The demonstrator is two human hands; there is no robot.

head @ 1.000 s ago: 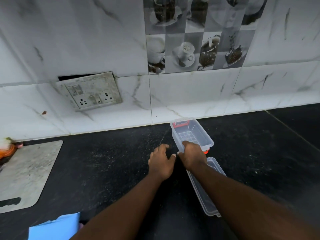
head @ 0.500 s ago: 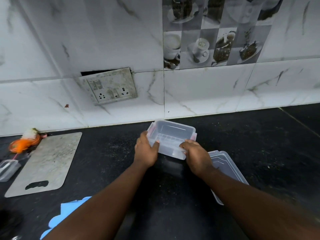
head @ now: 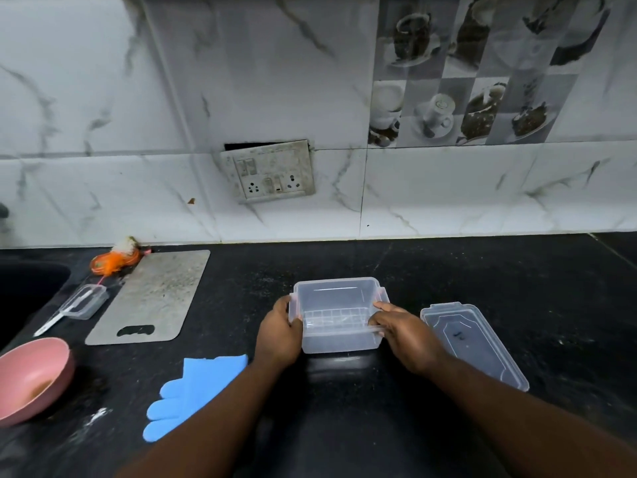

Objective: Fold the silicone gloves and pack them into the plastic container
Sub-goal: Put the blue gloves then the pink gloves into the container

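Note:
A clear plastic container stands open and empty on the black counter, its long side facing me. My left hand grips its left end and my right hand grips its right front corner. The container's clear lid lies flat on the counter just to the right. Blue silicone gloves lie flat on the counter to the left of my left forearm, fingers pointing toward me; my arm covers their right edge.
A pink bowl sits at the left edge. A grey cutting board lies at the back left, with a small clear box and an orange scrubber beside it. A dark sink is at far left. The tiled wall carries a socket plate.
Both hands turned the container from lengthwise to sideways and drew it toward me. My view shifted left and down, bringing the gloves, the bowl and the sink into sight.

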